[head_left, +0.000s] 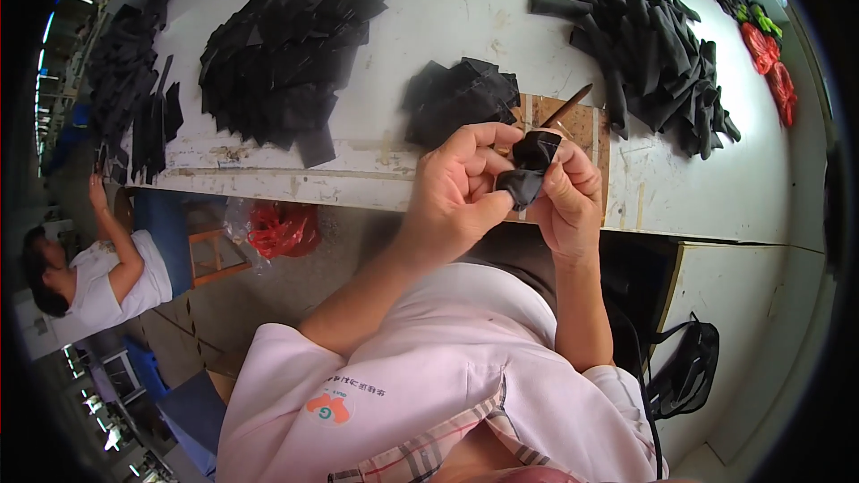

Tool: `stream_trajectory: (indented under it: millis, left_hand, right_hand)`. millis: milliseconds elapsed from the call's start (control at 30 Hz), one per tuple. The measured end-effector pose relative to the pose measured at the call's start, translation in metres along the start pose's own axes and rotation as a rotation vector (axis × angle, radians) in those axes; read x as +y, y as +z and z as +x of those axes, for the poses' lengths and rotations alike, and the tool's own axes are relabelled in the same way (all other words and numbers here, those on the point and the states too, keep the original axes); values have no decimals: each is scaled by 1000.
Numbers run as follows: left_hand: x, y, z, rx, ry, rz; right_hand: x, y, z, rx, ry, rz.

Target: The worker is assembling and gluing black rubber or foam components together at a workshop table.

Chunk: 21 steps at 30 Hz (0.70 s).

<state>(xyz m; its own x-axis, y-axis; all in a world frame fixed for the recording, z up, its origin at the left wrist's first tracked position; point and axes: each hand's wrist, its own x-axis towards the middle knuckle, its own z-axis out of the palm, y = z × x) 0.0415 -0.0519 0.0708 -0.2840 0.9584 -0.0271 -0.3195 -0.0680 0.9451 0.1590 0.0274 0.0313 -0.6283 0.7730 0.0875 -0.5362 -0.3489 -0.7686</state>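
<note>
A small piece of folded black fabric is held up between my two hands, over the near edge of the table. My left hand pinches its left side, with fingers curled and thumb below. Thumb and fingers of my right hand close on its right side. Just beyond my hands, a thin dark brown pointed stick-like tool slants up to the right; its lower end is hidden, and I cannot tell what bears it. Behind it lies a brown board on the table. A small heap of flat black fabric pieces lies right beyond my left hand.
A large pile of flat black pieces spreads at left, rolled black pieces at right. Red plastic bags lie far right. A red bag is below the table. A co-worker works at left. A black bag hangs at lower right.
</note>
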Motion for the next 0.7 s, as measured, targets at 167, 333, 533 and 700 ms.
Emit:
stream_trajectory:
  millis: [167, 333, 533, 700]
  left_hand:
    - [-23, 17, 3, 330, 375, 321]
    - [-9, 21, 6, 282, 143, -26]
    - [23, 5, 16, -148, -140, -626]
    - [54, 14, 31, -572, -236, -1057]
  right_hand:
    - [-10, 15, 1, 67, -214, -455]
    - [-19, 22, -1, 125, -175, -548]
    - [-55, 35, 9, 150, 0, -440]
    - [-87, 58, 23, -81, -5, -332]
